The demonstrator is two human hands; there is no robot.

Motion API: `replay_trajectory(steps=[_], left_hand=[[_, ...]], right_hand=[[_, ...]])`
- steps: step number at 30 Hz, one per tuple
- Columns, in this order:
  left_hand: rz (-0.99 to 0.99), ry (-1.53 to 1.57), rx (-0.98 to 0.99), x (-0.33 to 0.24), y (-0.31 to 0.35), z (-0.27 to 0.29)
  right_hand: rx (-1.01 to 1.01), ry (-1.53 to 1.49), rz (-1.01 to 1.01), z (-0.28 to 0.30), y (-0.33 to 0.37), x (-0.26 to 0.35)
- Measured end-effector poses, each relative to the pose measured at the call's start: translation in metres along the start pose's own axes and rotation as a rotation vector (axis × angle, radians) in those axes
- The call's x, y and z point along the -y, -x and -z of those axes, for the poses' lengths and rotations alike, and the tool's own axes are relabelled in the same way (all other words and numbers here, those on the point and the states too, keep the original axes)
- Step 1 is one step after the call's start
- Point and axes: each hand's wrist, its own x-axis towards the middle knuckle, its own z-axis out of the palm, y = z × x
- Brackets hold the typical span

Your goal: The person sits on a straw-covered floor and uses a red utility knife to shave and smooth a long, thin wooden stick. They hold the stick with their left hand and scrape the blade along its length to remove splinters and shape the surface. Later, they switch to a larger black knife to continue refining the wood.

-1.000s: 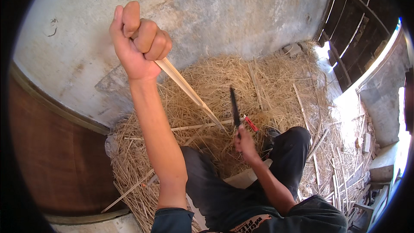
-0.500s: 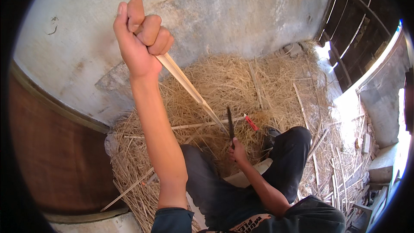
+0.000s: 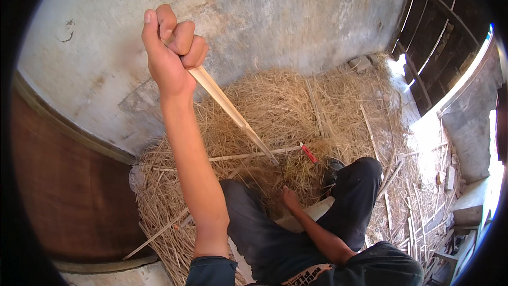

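Note:
My left hand (image 3: 179,47) is raised in front of the wall, fingers wrapped round the upper end of a pale split bamboo strip (image 3: 227,107). The strip slants down to the right, and its lower tip is near my right hand (image 3: 289,198). That hand is closed low between my knees, gripping a dark-bladed knife (image 3: 282,172). The blade shows only as a thin dark line beside the strip's tip; whether they touch I cannot tell.
Straw-like shavings (image 3: 275,95) cover the floor, with a red utility knife (image 3: 308,153) lying ahead of my knees. Long bamboo strips (image 3: 370,127) lie about. A grey wall (image 3: 296,21) stands ahead, a brown panel (image 3: 69,180) at left, and dark slatted boards (image 3: 436,26) at right.
The knife has swung down from standing upright, and my right hand has dropped slightly. My left hand has shifted a little lower with the bamboo strip.

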Motion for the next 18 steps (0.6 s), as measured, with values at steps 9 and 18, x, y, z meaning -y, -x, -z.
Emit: replay_trajectory(steps=[9, 18], left_hand=[[0.068, -0.034, -0.1, -0.005, -0.001, -0.005], [-0.002, -0.196, -0.213, 0.007, -0.007, -0.031]], right_hand=[[0.205, -0.717, -0.057, 0.044, 0.01, 0.069], [-0.093, -1.0, 0.52, 0.096, 0.071, 0.181]])
